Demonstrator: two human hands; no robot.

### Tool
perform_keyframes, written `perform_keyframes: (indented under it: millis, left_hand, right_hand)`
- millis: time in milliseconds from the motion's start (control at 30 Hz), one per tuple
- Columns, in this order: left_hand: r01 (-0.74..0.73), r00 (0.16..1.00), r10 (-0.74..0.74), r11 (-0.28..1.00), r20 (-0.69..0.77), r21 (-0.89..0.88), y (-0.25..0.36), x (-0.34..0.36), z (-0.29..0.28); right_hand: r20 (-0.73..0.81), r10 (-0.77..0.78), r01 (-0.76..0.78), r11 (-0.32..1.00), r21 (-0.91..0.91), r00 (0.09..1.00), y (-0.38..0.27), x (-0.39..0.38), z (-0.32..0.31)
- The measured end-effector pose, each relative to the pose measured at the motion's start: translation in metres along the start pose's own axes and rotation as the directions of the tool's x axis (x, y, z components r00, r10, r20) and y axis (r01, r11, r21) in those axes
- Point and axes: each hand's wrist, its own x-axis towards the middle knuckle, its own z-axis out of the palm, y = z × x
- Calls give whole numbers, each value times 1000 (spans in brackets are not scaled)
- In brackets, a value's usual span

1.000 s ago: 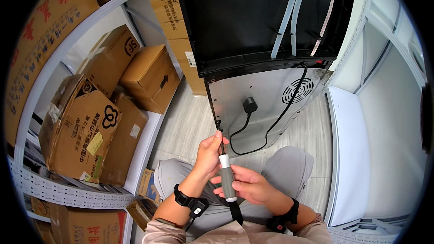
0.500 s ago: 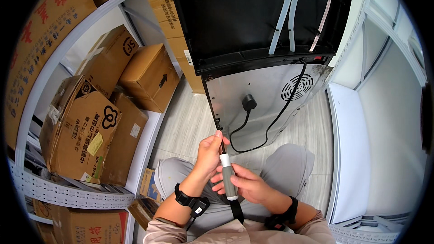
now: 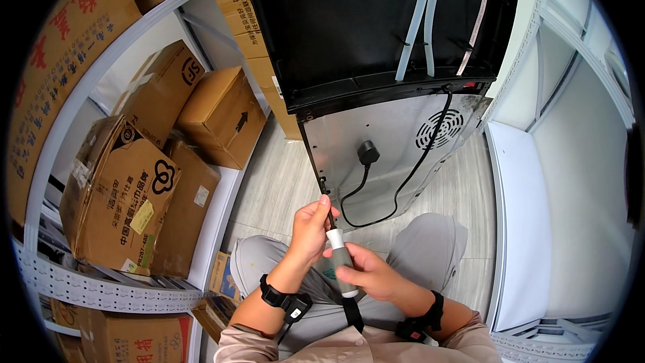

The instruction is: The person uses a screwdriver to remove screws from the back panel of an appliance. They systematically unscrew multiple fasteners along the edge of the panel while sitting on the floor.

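While the person sits on the floor with knees apart, a screwdriver point(image 3: 338, 255) runs up and slightly left from the lap, its long axis near upright and its thin shaft aimed at the lower left edge of a grey metal panel point(image 3: 396, 154). The right hand point(image 3: 373, 274) wraps the grey and white handle from the right, fingers curled tight around it, with the handle's butt poking out below the palm. Just above, the left hand point(image 3: 310, 228) closes on the shaft, fingertips pinching it where it leaves the handle. Beyond the hands, the tip meets the panel's dark edge strip; whether it sits in a screw cannot be told. A black plug and cord point(image 3: 368, 154) hang on the panel. Farther left, cardboard boxes point(image 3: 134, 188) crowd a white shelf point(image 3: 215, 222).
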Motion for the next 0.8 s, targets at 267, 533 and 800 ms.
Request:
perform_keyframes:
  millis: [267, 533, 800]
  left_hand:
    - [49, 998, -44, 992, 46, -120, 2, -2, -3]
    - [-10, 998, 13, 998, -56, 64, 2, -3, 3]
    - [35, 999, -30, 994, 41, -107, 1, -6, -1]
  right_hand:
    - [119, 23, -48, 975, 218, 993, -18, -7, 6]
    - [24, -47, 50, 988, -144, 999, 8, 1, -2]
    - [129, 43, -77, 958, 275, 991, -20, -6, 9]
